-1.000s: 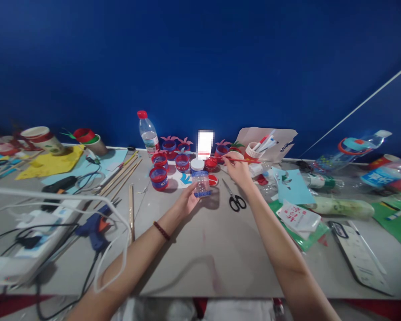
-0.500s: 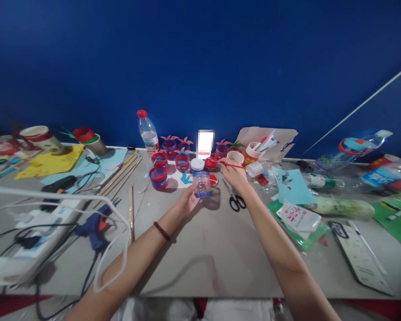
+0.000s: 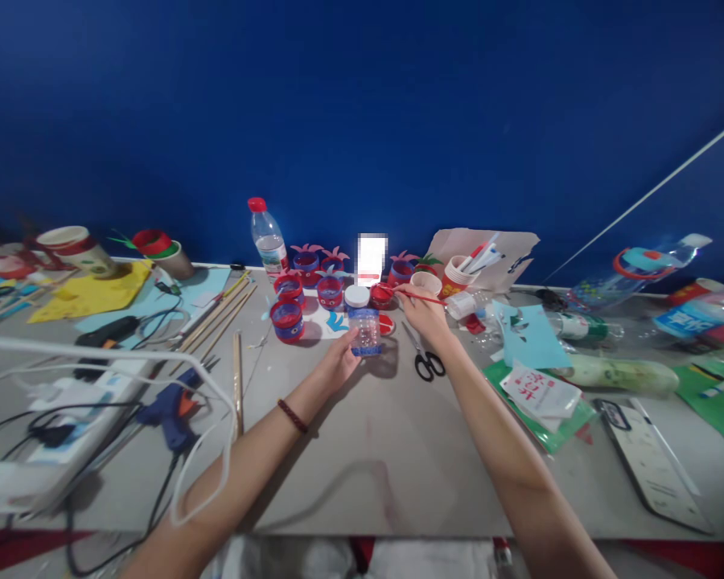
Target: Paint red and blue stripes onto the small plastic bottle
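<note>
Head view: I see the left hand (image 3: 341,360) gripping the near side of a clear, blue-banded jar (image 3: 367,328) around the middle of the surface (image 3: 350,474); the right hand (image 3: 427,315) pinches a red brush (image 3: 429,300) beside the red pot (image 3: 382,297). I judge the jar light, thin-walled and slick, best held lightly low on its sides; the brush should feel stiff. Red characters mark the white packet (image 3: 536,396) and white ones the blue bottle label (image 3: 680,323), too blurred for me to read.

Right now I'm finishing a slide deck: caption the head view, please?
The left hand holds a clear, blue-banded container; the right hand holds a red brush at a red pot.
</note>
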`<state>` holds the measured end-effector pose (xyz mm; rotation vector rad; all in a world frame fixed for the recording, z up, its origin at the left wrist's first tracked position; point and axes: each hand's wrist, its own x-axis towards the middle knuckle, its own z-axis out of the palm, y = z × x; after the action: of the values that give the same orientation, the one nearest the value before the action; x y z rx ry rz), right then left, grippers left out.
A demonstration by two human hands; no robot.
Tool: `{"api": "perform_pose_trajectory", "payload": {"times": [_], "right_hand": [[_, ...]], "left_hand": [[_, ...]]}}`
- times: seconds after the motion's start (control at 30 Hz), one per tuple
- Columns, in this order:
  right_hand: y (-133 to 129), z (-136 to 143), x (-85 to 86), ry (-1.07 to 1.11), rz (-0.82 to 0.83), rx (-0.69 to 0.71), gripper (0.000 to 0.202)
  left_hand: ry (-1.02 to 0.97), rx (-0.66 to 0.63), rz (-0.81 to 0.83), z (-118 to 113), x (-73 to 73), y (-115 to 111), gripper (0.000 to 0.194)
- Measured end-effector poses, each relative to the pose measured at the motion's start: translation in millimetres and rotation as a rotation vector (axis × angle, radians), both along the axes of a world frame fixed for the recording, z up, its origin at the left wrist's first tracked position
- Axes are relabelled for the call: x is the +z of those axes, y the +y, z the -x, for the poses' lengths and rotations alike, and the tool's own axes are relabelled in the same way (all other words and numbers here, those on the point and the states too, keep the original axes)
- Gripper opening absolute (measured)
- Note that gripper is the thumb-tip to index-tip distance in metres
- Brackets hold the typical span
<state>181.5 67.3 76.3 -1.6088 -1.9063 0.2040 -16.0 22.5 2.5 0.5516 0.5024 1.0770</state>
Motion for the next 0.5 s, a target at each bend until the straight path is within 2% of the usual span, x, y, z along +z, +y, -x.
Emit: {"api": "perform_pose_trajectory", "payload": {"times": [0.3, 0.5], "right_hand": [[-2.0, 0.3, 5.4, -0.009, -0.019, -0.019, 0.030], [0.6, 1.0, -0.7, 0.036, -0.055, -0.017, 0.028]], "left_hand": [[0.012, -0.001, 0.041, 0.4, 3.1, -0.1, 0.032], [-0.009, -0.005, 0.038, 0.5, 0.3, 0.4, 0.029]]}}
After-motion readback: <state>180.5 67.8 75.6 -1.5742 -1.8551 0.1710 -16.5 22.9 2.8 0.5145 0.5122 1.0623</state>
